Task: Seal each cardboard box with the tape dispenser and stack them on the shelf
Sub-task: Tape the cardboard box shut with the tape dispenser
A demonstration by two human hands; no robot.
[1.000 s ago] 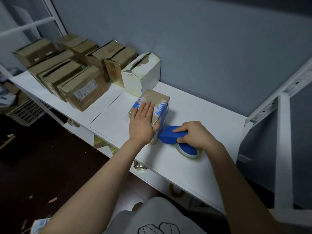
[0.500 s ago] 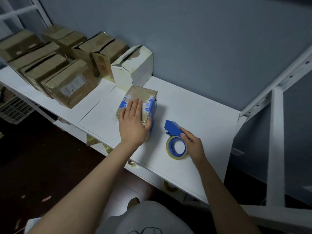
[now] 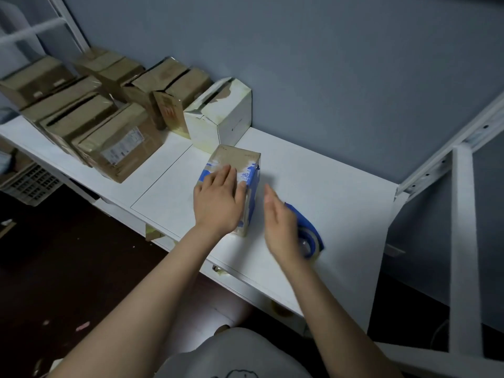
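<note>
Head view, 1 camera, 2 hands in shot. Small cardboard box (image 3: pixel 237 162) with blue print sits mid-surface on the white shelf (image 3: pixel 341 203), long axis running near to far. Left hand (image 3: pixel 218 199) lies flat on the near part of its top: fingers straight and together, thumb out toward the right top edge, nothing curled round the box. Right hand (image 3: pixel 282 222) is just right of the box, edge-on, fingers straight and extended, gripping nothing. It is motion-blurred, and a gap of bare shelf shows between it and the box's right side. Blue tape dispenser (image 3: pixel 311 233) lies on the shelf right of the box, tape roll at its near end. The right hand hides part of it, so I cannot tell whether hand and dispenser touch. White box (image 3: pixel 221 115) with scuffed top flaps stands just beyond the small box, close to the grey-blue wall (image 3: pixel 327 77), with a dark slit between its flaps. Cluster of brown boxes (image 3: pixel 120 143) fills the far-left end of the shelf; several show a dark gap along the top seam and 1 carries a white label. White metal frame (image 3: pixel 461 241) rises at the right. Plastic crate (image 3: pixel 30 181) sits lower at the left edge, over dark floor.
</note>
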